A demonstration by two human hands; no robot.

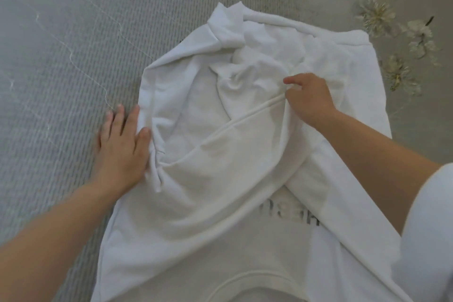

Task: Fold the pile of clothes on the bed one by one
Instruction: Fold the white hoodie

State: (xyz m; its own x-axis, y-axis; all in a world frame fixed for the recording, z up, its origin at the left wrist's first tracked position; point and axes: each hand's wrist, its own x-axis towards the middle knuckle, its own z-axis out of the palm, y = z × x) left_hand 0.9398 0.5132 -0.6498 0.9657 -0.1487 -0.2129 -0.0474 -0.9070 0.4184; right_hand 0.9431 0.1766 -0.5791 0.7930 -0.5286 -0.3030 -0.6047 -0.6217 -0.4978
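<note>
Lying on the bed point(61, 56), the sweatshirt point(208, 154) meets the straight fingers of the left hand point(121, 144) at its edge; the right hand point(308, 100) pinches a fold.

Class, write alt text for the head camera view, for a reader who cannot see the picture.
A person's two bare hands fold a white sweatshirt spread on a grey bedspread: the left hand lies flat against its left edge while the right hand pinches a crumpled fold near the middle. Embroidered flowers show at upper right.
</note>
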